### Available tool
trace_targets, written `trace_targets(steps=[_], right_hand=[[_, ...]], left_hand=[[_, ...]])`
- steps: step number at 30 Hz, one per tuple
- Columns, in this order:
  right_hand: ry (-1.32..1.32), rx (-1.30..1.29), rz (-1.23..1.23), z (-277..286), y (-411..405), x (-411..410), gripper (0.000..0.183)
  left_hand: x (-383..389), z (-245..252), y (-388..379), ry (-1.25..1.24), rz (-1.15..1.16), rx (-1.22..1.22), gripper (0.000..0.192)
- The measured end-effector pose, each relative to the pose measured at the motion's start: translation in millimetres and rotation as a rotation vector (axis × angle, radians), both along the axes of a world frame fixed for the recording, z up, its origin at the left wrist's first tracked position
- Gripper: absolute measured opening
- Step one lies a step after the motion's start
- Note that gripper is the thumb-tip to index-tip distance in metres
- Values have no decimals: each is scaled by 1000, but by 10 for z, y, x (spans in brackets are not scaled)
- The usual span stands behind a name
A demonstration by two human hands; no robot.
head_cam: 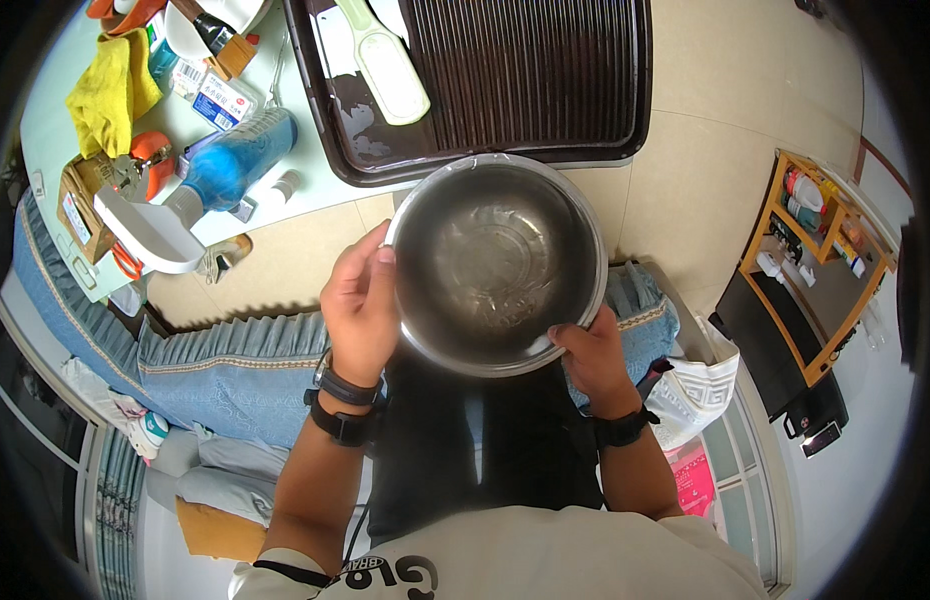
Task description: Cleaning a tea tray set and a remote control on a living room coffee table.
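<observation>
Between my two hands is a round stainless steel basin (502, 255), its inside facing me, with shiny ripples like a little water at the bottom. My left hand (364, 296) grips the rim on the left, thumb along the edge. On the lower right, my right hand (591, 346) holds the rim with its thumb over the inside. Just beyond the basin sits a dark ridged tray (525, 82), wet on its left part. A pale green paddle-shaped scrubber or foot file (386, 71) lies in it.
Left of the tray, the pale table (315, 187) carries a blue spray bottle (244, 157), a yellow cloth (116, 90), a wooden-handled brush (223, 45), small boxes (223, 101) and a cardboard box (86, 202). A sofa with a blue cover (240, 367) runs behind. A wooden organizer (817, 255) stands right.
</observation>
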State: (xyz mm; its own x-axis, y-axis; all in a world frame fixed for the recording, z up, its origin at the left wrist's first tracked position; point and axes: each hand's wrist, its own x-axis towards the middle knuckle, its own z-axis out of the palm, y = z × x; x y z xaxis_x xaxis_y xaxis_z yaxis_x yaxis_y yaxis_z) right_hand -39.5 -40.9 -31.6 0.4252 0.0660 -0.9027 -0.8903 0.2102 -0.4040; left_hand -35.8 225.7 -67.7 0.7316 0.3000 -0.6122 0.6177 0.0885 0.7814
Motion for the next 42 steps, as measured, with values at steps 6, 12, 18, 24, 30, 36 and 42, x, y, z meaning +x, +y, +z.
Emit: trace_targets(steps=[6, 12, 18, 24, 30, 36, 42], right_hand=[[-10, 13, 23, -7, -23, -21, 33], [2, 6, 8, 4, -18, -17, 33], [-1, 15, 13, -2, -27, -26, 34], [-2, 40, 39, -28, -59, -52, 41], [-5, 39, 3, -11, -29, -27, 37], [-5, 50, -5, -11, -33, -33, 37], [0, 41, -1, -10, -31, -39, 38]], left_hand=[[-9, -9, 14, 2, 2, -3, 31], [23, 4, -11, -11, 16, -6, 31], [32, 26, 2, -18, 27, -24, 30], [1, -8, 0, -14, 6, 18, 30], [-14, -19, 15, 6, 11, 10, 31], [-11, -20, 13, 9, 23, -11, 32], [-7, -19, 15, 2, 14, -3, 31]])
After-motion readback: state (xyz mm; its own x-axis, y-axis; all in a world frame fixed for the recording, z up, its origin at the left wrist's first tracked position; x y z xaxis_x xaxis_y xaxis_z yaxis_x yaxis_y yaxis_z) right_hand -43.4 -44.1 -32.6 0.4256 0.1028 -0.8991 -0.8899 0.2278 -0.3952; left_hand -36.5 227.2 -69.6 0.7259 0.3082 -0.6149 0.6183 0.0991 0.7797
